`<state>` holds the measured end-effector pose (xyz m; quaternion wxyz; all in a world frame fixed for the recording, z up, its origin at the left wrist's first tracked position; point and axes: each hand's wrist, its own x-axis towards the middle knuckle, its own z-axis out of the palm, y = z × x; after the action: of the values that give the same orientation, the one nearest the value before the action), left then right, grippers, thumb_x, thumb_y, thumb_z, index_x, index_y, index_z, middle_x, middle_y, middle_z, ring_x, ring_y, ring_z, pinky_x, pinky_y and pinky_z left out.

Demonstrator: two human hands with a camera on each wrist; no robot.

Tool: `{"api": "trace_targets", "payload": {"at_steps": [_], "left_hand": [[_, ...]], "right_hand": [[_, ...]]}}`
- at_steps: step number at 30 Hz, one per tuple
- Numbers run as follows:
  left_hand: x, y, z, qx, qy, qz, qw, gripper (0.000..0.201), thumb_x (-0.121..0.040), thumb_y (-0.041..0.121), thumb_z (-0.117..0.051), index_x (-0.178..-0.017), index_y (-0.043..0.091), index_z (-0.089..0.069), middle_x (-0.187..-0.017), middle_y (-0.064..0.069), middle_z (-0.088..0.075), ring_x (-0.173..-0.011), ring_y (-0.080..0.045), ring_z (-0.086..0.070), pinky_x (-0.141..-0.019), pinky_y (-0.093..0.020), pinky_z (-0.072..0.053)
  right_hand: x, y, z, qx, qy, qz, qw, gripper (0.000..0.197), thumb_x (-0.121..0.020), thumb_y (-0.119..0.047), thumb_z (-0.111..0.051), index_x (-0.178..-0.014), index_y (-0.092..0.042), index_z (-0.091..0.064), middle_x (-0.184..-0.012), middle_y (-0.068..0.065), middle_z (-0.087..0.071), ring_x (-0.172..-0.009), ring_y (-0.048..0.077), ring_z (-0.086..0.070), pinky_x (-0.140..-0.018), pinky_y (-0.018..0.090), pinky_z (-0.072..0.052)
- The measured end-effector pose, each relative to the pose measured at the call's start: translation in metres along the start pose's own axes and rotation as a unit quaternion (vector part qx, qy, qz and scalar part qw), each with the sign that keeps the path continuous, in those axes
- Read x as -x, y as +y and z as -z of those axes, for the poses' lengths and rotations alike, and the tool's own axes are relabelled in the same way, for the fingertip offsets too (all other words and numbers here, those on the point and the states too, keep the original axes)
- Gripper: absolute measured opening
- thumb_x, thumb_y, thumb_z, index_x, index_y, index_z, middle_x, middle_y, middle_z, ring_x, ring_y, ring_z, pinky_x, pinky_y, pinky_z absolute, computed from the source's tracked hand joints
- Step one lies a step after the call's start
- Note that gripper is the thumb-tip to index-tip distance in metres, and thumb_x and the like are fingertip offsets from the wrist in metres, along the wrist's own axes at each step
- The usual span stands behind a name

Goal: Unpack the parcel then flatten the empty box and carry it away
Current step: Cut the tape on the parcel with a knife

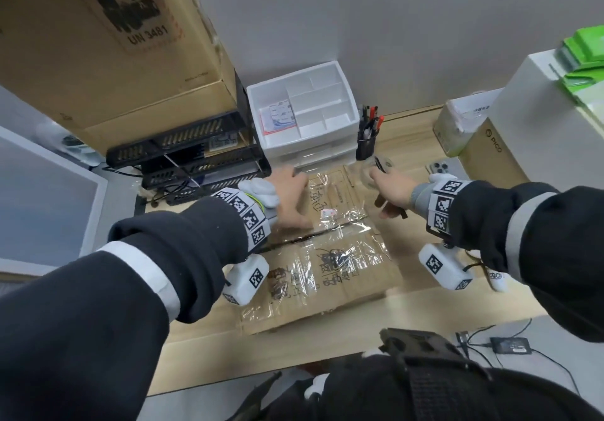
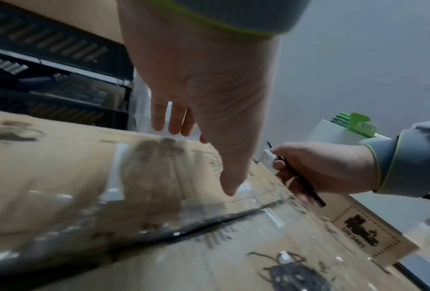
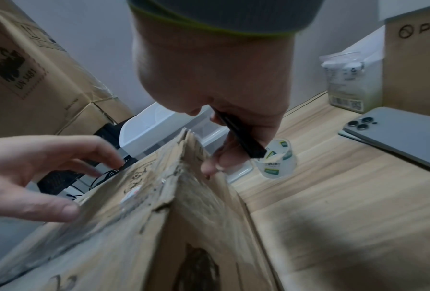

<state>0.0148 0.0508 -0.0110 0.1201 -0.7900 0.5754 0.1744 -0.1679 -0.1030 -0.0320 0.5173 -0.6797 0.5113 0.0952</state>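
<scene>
Cardboard, large and marked UN 3481 point(image 1: 108, 38), was seen stacked on a black slotted tray rack point(image 1: 183, 156) at the far left of the desk point(image 1: 327, 339). Just right of the rack, a white drawer unit point(image 1: 304, 116) with an open compartmented top was noted against the wall.

At desk centre the parcel point(image 1: 327, 257) was found lying with its taped top flaps shut, a dark seam running across the lid and scrawled marker writing showing under clear tape. The left hand point(image 1: 291, 198) was held at the far left part of the lid, fingers straight and spread, reaching over the far edge; in the left wrist view the thumb tip was seen close to the tape, though contact could not be confirmed. Nothing was gripped by it.

The right hand point(image 1: 390, 192) was placed at the far right corner of the parcel, fingers curled round a slim black cutter point(image 3: 241, 135), the tool angled down beside the corner of the box. Whether a blade was exposed could not be told.

A black pen cup point(image 1: 366, 143) was noted behind that hand, a roll of clear tape point(image 3: 276, 163) just beyond the parcel's corner, then a grey phone point(image 3: 398, 137) lying face down, and a PICO carton point(image 1: 490, 156) at the far right.
</scene>
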Motion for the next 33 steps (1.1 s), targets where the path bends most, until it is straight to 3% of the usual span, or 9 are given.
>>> {"api": "trace_targets", "payload": {"at_steps": [2,4,7,11,15,22,27,33], "left_hand": [[-0.011,0.018,-0.001,0.013,0.014,-0.033,0.999,0.088,-0.053,0.075,-0.062,-0.122,0.022,-0.047,-0.117,-0.003,-0.046,-0.102,-0.022,-0.048,-0.086,-0.043,-0.052],[-0.021,0.035,-0.001,0.023,0.019,-0.061,0.998,0.097,-0.051,0.079,-0.060,-0.127,0.022,-0.043,-0.123,-0.005,-0.045,-0.107,-0.025,-0.048,-0.089,-0.043,-0.051],[-0.032,0.047,-0.003,0.025,0.022,-0.066,0.997,0.115,-0.048,0.085,-0.062,-0.140,0.021,-0.035,-0.130,-0.009,-0.045,-0.113,-0.028,-0.049,-0.093,-0.044,-0.049],[-0.042,0.058,-0.006,0.006,0.012,-0.050,0.999,0.119,-0.044,0.085,-0.067,-0.138,0.019,-0.035,-0.126,-0.011,-0.048,-0.111,-0.030,-0.051,-0.091,-0.044,-0.050],[-0.046,0.060,-0.005,0.004,0.012,-0.040,0.999,0.117,-0.044,0.082,-0.066,-0.138,0.019,-0.035,-0.125,-0.011,-0.049,-0.110,-0.029,-0.051,-0.091,-0.046,-0.050],[-0.046,0.061,-0.009,0.004,0.019,-0.028,0.999,0.106,-0.045,0.074,-0.067,-0.131,0.018,-0.039,-0.116,-0.009,-0.050,-0.102,-0.029,-0.053,-0.083,-0.044,-0.053],[-0.048,0.059,-0.008,0.002,0.017,-0.028,0.999,0.096,-0.049,0.072,-0.070,-0.124,0.020,-0.041,-0.108,-0.007,-0.050,-0.092,-0.027,-0.053,-0.074,-0.039,-0.051],[-0.049,0.057,-0.008,0.009,0.023,-0.025,0.999,0.100,-0.046,0.073,-0.069,-0.126,0.020,-0.043,-0.110,-0.006,-0.051,-0.094,-0.026,-0.053,-0.079,-0.042,-0.053]], "right_hand": [[0.005,0.013,0.006,0.046,0.002,-0.022,0.999,0.054,-0.100,-0.047,-0.023,-0.088,-0.005,-0.053,-0.065,0.012,-0.057,-0.038,0.020,-0.043,-0.044,0.022,-0.034],[0.006,0.029,0.009,0.082,-0.009,-0.013,0.996,0.039,-0.101,-0.032,-0.026,-0.086,-0.006,-0.051,-0.072,0.015,-0.054,-0.048,0.019,-0.036,-0.046,0.022,-0.028],[0.006,0.045,0.007,0.073,-0.034,-0.005,0.997,0.023,-0.100,-0.017,-0.033,-0.084,-0.010,-0.049,-0.076,0.012,-0.052,-0.052,0.018,-0.036,-0.045,0.022,-0.027],[0.004,0.062,0.007,0.033,-0.061,0.011,0.998,0.018,-0.097,-0.017,-0.041,-0.085,-0.012,-0.052,-0.070,0.007,-0.051,-0.052,0.018,-0.037,-0.044,0.023,-0.028],[0.003,0.064,0.002,0.013,-0.063,0.041,0.997,0.020,-0.099,-0.021,-0.041,-0.085,-0.013,-0.054,-0.067,0.005,-0.051,-0.052,0.017,-0.037,-0.042,0.024,-0.028],[0.006,0.065,0.003,0.006,-0.050,0.090,0.995,0.025,-0.101,-0.021,-0.042,-0.082,-0.013,-0.056,-0.066,0.002,-0.053,-0.053,0.013,-0.041,-0.050,0.023,-0.034],[0.009,0.065,0.001,-0.005,-0.046,0.102,0.994,0.025,-0.100,-0.022,-0.042,-0.080,-0.013,-0.055,-0.061,0.001,-0.051,-0.049,0.014,-0.038,-0.046,0.022,-0.033],[0.013,0.067,-0.001,-0.005,-0.040,0.114,0.993,0.025,-0.099,-0.023,-0.045,-0.081,-0.012,-0.057,-0.060,0.002,-0.052,-0.049,0.015,-0.039,-0.046,0.022,-0.034]]}}
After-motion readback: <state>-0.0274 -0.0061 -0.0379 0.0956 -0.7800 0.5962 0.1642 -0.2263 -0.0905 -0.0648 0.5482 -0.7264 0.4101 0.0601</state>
